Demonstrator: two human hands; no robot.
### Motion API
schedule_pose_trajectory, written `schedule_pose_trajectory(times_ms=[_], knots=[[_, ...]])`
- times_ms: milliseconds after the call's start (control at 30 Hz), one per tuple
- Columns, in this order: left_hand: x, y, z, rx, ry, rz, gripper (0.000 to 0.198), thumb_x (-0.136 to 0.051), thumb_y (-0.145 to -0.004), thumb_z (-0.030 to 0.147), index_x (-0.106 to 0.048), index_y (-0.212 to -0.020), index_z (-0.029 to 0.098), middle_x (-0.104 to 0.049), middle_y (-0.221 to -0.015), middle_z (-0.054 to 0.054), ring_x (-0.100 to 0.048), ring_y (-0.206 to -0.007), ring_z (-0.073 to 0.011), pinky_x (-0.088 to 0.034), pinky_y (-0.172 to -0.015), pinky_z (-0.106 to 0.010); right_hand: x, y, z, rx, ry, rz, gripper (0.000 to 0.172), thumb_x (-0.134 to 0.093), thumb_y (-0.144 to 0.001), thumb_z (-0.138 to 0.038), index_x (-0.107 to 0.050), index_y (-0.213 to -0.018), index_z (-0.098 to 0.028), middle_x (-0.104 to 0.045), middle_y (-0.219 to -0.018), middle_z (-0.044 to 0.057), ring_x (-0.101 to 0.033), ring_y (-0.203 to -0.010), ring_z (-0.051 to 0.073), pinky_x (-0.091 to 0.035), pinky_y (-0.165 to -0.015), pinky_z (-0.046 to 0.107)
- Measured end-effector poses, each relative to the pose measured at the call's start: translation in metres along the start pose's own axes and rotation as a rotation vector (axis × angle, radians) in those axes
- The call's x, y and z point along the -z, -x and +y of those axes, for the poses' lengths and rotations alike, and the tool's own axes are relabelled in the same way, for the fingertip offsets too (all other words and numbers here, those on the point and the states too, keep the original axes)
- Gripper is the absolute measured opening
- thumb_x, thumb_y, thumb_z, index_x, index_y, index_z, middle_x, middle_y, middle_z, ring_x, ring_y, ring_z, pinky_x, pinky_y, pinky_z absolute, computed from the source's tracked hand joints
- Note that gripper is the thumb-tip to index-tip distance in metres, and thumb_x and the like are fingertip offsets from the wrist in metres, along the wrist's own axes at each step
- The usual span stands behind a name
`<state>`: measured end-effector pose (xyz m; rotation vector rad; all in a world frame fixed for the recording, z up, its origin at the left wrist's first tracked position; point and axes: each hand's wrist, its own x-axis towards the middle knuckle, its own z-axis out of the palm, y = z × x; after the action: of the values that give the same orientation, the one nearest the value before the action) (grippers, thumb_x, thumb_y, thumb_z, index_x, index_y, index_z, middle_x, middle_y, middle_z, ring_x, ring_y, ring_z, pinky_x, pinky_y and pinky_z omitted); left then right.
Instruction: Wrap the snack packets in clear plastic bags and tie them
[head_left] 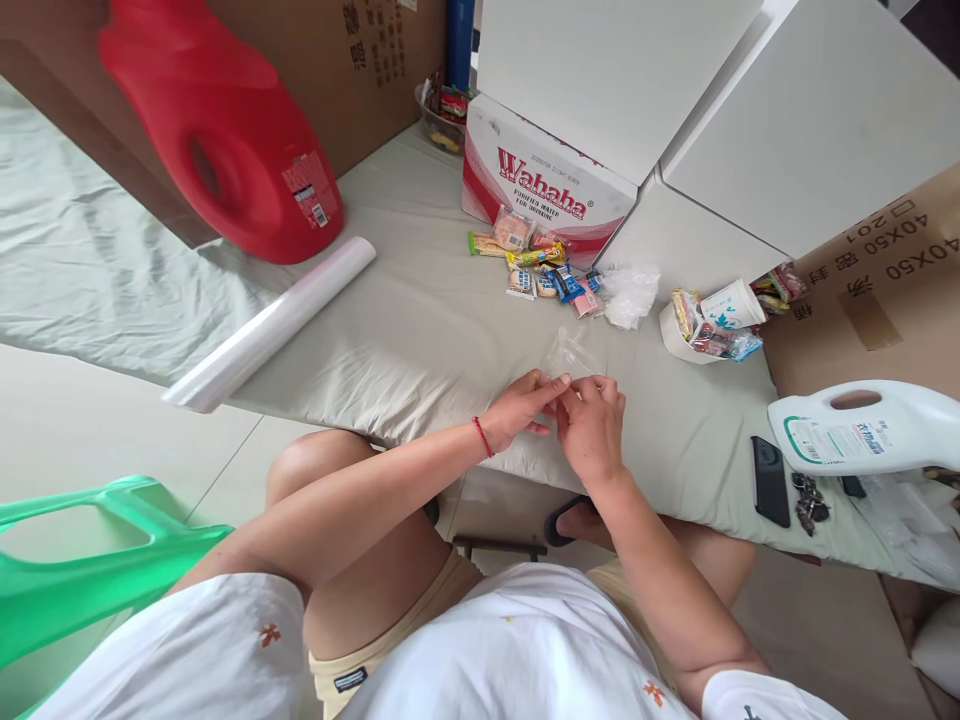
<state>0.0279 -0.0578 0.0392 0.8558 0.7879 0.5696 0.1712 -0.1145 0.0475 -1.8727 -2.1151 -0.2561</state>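
My left hand [521,405], with a red cord at the wrist, meets my right hand [595,428] near the front edge of the cloth-covered surface. Both sets of fingers pinch the near edge of a clear plastic bag [574,350], which lies crumpled just beyond them. Part of the bag is hidden by my fingers. Past it sits a loose group of small wrapped snacks [544,270], in yellow, blue, pink and clear wrappers. Beside these snacks, to the right, is a bunched heap of clear plastic bags [630,293].
A Wahaba-like printed carton [547,185] stands behind the snacks. Leftward are a plastic roll [274,325] and a red jug [225,150]. On the right are a white bowl [679,343] of snacks with a paper cup [733,305], a phone [770,482], keys [810,503] and a white bottle [862,428].
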Motion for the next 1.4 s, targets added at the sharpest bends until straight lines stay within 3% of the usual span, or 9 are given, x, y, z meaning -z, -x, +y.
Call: schedule_pose_trajectory(times_ms=[167, 333, 500, 600, 700, 833, 967, 1133, 1400], knots=[[0.002, -0.009, 0.0, 0.045, 0.064, 0.1, 0.038, -0.076, -0.079, 0.047, -0.047, -0.084, 0.023, -0.062, -0.08, 0.001, -0.063, -0.079, -0.017, -0.05, -0.067, -0.031, -0.002, 0.0, -0.015, 0.031, -0.019, -0.108, 0.031, -0.053, -0.099, -0.019, -0.073, -0.12, -0.028, -0.066, -0.114, 0.013, -0.048, -0.119, 0.037, -0.042, -0.093, 0.053], [0.008, -0.018, -0.006, 0.022, 0.034, 0.182, 0.018, -0.063, -0.085, 0.028, -0.055, -0.072, 0.02, -0.058, -0.071, 0.0, -0.06, -0.073, -0.0148, -0.048, -0.071, -0.031, 0.016, 0.006, -0.003, 0.078, -0.32, -0.061, 0.028, -0.06, -0.098, -0.033, -0.072, -0.124, -0.031, -0.061, -0.135, 0.011, -0.047, -0.132, 0.033, -0.044, -0.107, 0.053], [0.012, -0.023, -0.011, 0.02, -0.005, 0.192, 0.017, -0.063, -0.084, 0.03, -0.061, -0.071, 0.019, -0.067, -0.082, -0.005, -0.067, -0.078, -0.017, -0.051, -0.073, -0.032, 0.025, 0.02, 0.051, -0.562, -0.691, 0.189, 0.046, -0.055, -0.096, -0.065, -0.077, -0.091, -0.025, -0.07, -0.106, 0.012, -0.064, -0.106, 0.029, -0.052, -0.091, 0.044], [0.009, -0.025, -0.016, -0.009, -0.027, 0.169, 0.019, -0.064, -0.084, 0.035, -0.063, -0.073, 0.02, -0.07, -0.085, -0.007, -0.068, -0.08, -0.0187, -0.052, -0.074, -0.032, 0.016, 0.025, 0.079, -0.943, -0.969, -0.044, 0.072, -0.049, -0.081, -0.09, -0.075, -0.076, -0.023, -0.073, -0.09, 0.013, -0.066, -0.088, 0.028, -0.052, -0.069, 0.037], [0.005, -0.026, -0.02, -0.054, -0.077, 0.129, 0.021, -0.063, -0.084, 0.038, -0.066, -0.077, 0.019, -0.073, -0.089, -0.007, -0.07, -0.084, -0.02, -0.052, -0.076, -0.032, 0.006, 0.02, 0.088, -1.056, -1.118, -0.27, 0.087, -0.04, -0.074, -0.099, -0.078, -0.077, -0.02, -0.075, -0.092, 0.014, -0.065, -0.084, 0.024, -0.048, -0.062, 0.031], [0.0, -0.025, -0.021, -0.123, -0.155, 0.066, 0.026, -0.063, -0.086, 0.042, -0.073, -0.083, 0.018, -0.075, -0.091, -0.007, -0.07, -0.091, -0.0205, -0.05, -0.081, -0.033, -0.001, 0.0, 0.076, -1.011, -1.207, -0.327, 0.073, -0.061, -0.069, -0.091, -0.077, -0.075, -0.02, -0.075, -0.088, 0.01, -0.064, -0.078, 0.019, -0.047, -0.06, 0.027], [0.002, -0.022, -0.018, -0.118, -0.126, 0.018, 0.034, -0.068, -0.085, 0.05, -0.076, -0.088, 0.018, -0.077, -0.096, -0.009, -0.071, -0.095, -0.0221, -0.05, -0.082, -0.034, -0.003, -0.015, 0.067, -0.926, -1.249, -0.36, 0.049, -0.094, -0.051, -0.061, -0.073, -0.069, -0.02, -0.068, -0.069, 0.002, -0.057, -0.064, 0.014, -0.046, -0.059, 0.027], [0.018, -0.019, -0.01, -0.065, 0.044, 0.014, 0.041, -0.075, -0.079, 0.056, -0.077, -0.089, 0.016, -0.077, -0.11, -0.014, -0.073, -0.096, -0.0226, -0.05, -0.082, -0.034, -0.002, -0.014, 0.082, -0.965, -1.338, -0.192, 0.04, -0.097, -0.055, -0.046, -0.075, -0.079, -0.021, -0.075, -0.092, 0.004, -0.065, -0.079, 0.015, -0.054, -0.065, 0.026], [0.038, -0.017, -0.003, 0.011, 0.208, 0.099, 0.039, -0.078, -0.075, 0.053, -0.078, -0.088, 0.016, -0.078, -0.113, -0.016, -0.071, -0.108, -0.0268, -0.052, -0.09, -0.036, -0.002, 0.005, 0.106, -1.101, -1.605, -0.185, 0.039, -0.094, -0.066, -0.033, -0.072, -0.096, -0.024, -0.078, -0.086, 0.003, -0.071, -0.075, 0.017, -0.064, -0.079, 0.038]])
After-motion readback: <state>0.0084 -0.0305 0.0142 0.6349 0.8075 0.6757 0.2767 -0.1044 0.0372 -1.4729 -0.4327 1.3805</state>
